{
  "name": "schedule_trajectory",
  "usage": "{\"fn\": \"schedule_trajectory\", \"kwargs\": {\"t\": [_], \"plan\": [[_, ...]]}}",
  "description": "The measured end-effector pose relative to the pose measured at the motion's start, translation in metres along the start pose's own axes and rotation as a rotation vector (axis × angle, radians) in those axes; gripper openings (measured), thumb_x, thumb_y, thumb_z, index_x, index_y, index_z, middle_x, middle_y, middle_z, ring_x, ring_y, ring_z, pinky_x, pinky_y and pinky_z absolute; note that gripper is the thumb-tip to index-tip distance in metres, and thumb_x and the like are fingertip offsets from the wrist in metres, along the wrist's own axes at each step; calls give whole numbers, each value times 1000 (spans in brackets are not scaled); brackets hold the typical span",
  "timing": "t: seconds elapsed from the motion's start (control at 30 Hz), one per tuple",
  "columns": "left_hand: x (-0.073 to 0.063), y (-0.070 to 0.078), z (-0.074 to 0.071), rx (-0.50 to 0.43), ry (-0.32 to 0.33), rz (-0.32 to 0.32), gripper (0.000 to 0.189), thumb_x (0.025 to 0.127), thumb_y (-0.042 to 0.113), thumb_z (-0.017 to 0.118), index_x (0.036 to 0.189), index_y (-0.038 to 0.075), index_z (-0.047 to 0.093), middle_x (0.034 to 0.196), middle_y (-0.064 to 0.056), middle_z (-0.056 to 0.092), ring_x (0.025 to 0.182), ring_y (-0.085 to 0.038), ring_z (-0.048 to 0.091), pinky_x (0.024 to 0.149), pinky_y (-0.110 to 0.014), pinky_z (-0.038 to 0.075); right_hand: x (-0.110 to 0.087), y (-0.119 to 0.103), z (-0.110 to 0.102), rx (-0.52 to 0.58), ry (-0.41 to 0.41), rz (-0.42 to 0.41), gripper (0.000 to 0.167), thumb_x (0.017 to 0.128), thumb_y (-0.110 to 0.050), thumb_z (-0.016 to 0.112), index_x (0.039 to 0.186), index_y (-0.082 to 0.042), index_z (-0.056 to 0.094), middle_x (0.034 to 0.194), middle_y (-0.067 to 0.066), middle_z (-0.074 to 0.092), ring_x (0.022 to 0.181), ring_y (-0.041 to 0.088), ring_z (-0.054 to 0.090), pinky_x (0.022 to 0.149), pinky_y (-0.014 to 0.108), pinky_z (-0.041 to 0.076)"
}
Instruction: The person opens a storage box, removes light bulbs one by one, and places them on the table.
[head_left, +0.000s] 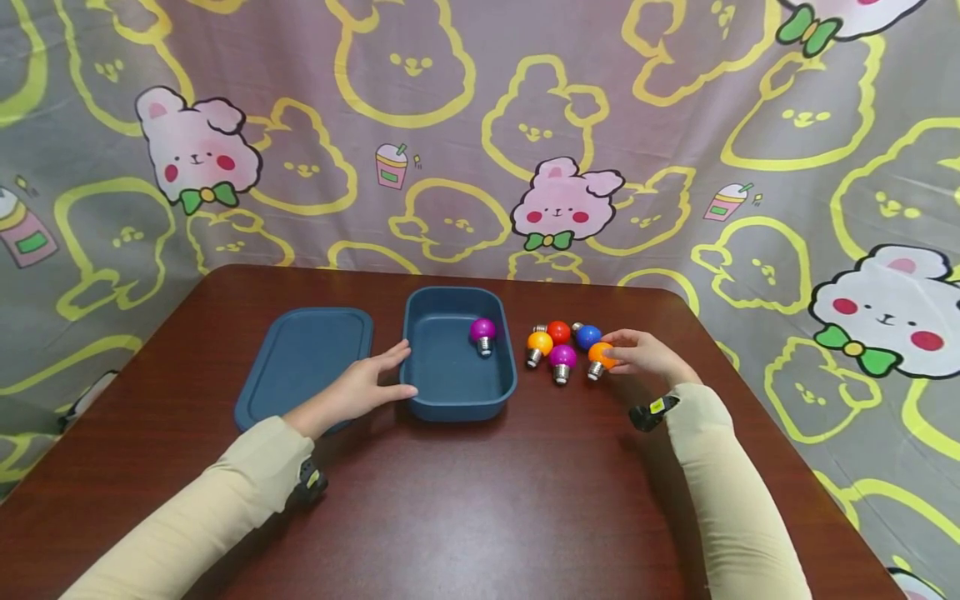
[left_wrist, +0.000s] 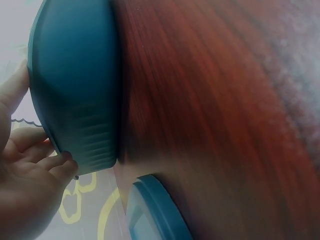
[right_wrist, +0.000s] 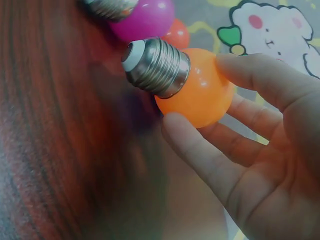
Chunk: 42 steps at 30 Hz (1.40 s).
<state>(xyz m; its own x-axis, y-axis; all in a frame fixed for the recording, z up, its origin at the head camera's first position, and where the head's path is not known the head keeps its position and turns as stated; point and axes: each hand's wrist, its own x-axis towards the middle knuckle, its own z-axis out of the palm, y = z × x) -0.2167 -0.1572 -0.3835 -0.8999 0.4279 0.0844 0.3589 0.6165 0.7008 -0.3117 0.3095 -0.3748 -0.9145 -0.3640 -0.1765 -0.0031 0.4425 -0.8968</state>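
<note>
A blue-grey box (head_left: 459, 412) stands on the table with one purple light bulb (head_left: 483, 331) inside. At its left rim my left hand (head_left: 360, 387) rests, thumb and fingers spread apart; the left wrist view shows the fingertips (left_wrist: 64, 159) touching the rim. Right of the box, my right hand (head_left: 647, 357) pinches the round part of an orange light bulb (right_wrist: 202, 87) between thumb and fingers, its metal screw base pointing away from the palm. Close beside it lie a blue bulb (head_left: 588, 337), another purple bulb (head_left: 562, 358), a red bulb (head_left: 558, 332) and a yellow-orange bulb (head_left: 539, 344).
A flat blue-grey lid (head_left: 300, 358) lies left of the box, partly under the left forearm. The brown wooden table (head_left: 480, 508) ends at a patterned curtain (head_left: 465, 150) behind and to the sides.
</note>
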Motion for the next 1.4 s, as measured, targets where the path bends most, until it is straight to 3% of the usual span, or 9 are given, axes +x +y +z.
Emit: {"fn": "schedule_trajectory", "kwargs": {"t": [0.53, 0.9, 1.4], "plan": [[0, 0, -1, -6, -16, -10, 80, 84, 42, 64, 142, 1, 30, 150, -11, 19, 134, -29, 19, 103, -50, 23, 0, 4, 4, -44, 6, 44, 41, 92, -8, 56, 123, 15, 41, 98, 15, 58, 83, 31, 61, 79, 41, 50], [0, -1, -1, 10, -7, -1, 78, 85, 39, 65, 142, -1, 31, 150, -13, 20, 134, -31, 20, 102, -51, 23, 0, 3, 5, -72, 0, 44, 40, 93, -9, 54, 123, 14, 43, 103, 16, 56, 85, 25, 59, 79, 41, 50], [0, 0, -1, 2, -19, -7, 79, 84, 40, 65, 142, -1, 30, 150, -13, 19, 134, -30, 20, 102, -52, 23, 1, 4, 5, -70, 1, 47, 41, 93, -10, 54, 126, 13, 42, 108, 20, 57, 88, 30, 61, 79, 41, 50]]}}
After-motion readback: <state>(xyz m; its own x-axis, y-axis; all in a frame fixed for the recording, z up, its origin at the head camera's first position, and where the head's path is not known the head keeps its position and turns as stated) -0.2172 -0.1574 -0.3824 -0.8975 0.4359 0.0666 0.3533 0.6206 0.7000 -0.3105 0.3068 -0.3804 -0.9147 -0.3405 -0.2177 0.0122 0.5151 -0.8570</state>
